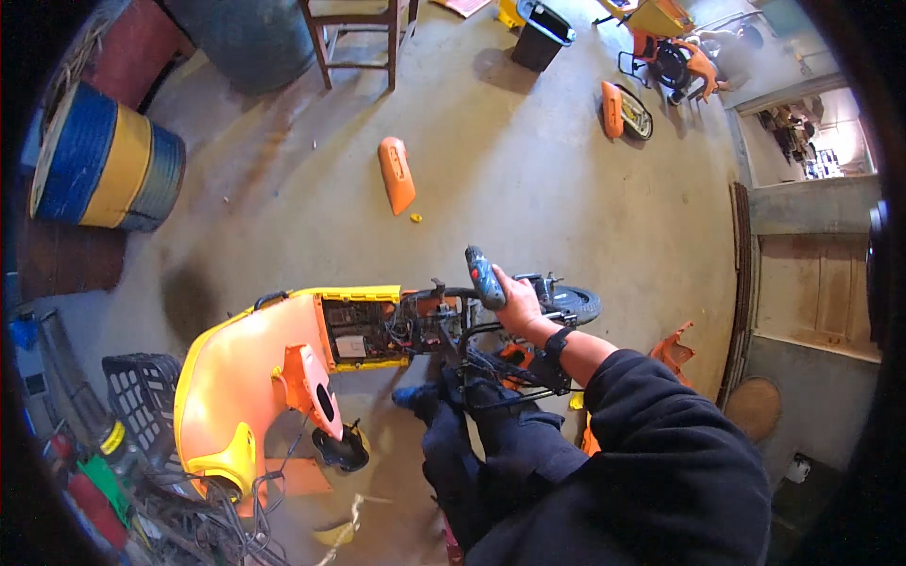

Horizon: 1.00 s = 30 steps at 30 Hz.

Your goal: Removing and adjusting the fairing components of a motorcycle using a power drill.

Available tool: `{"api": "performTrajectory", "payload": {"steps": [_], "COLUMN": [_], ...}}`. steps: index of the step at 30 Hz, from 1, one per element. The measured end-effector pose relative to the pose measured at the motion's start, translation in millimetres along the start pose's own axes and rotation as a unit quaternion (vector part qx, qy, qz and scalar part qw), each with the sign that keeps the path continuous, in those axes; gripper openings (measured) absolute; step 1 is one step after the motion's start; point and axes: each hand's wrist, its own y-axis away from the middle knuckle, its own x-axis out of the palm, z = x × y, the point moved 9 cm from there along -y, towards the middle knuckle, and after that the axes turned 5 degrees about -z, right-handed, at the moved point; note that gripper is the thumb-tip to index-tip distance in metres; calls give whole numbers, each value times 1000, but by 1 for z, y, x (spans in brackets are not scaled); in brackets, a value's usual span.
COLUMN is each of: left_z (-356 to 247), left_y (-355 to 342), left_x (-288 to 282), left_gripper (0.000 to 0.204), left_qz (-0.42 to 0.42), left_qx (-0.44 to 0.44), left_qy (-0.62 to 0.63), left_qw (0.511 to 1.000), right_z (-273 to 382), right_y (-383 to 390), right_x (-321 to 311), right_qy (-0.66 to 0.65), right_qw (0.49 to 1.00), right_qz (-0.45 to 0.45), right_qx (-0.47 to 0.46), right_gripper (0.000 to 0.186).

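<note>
Supporting the scooter (236,363), tan floor (547,189) borders grey wall (813,206).

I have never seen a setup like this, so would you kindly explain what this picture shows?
No robot appears here, only a person working bare-handed. The picture comes from a wide fisheye camera worn on their head, looking down, so straight edges bend near the rim. The right hand grips a dark handheld tool near an orange-and-yellow vehicle with open bodywork; the left hand is not in view. On the floor lie an orange panel and a small yellow piece.
</note>
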Motion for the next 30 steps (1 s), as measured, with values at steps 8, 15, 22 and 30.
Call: {"api": "performTrajectory", "payload": {"steps": [8,15,22,30], "left_z": [114,142,148,182], "left_y": [-1,-67,-61,-23], "left_x": [85,95,91,135], "left_gripper": [60,46,33,53], "left_qz": [41,-129,-184,-114], "left_qx": [-62,11,23,-76], "left_qy": [-35,97,122,107], "left_qw": [997,987,975,985], "right_z": [-8,4,116,259], "right_y": [21,27,82,233], "right_x": [-5,-10,-63,15], "right_qy": [24,55,29,-504], "right_qw": [998,996,945,859], "right_qz": [-58,-73,-244,63], "right_qx": [-19,1,-216,61], "right_gripper": [77,79,74,46]}}
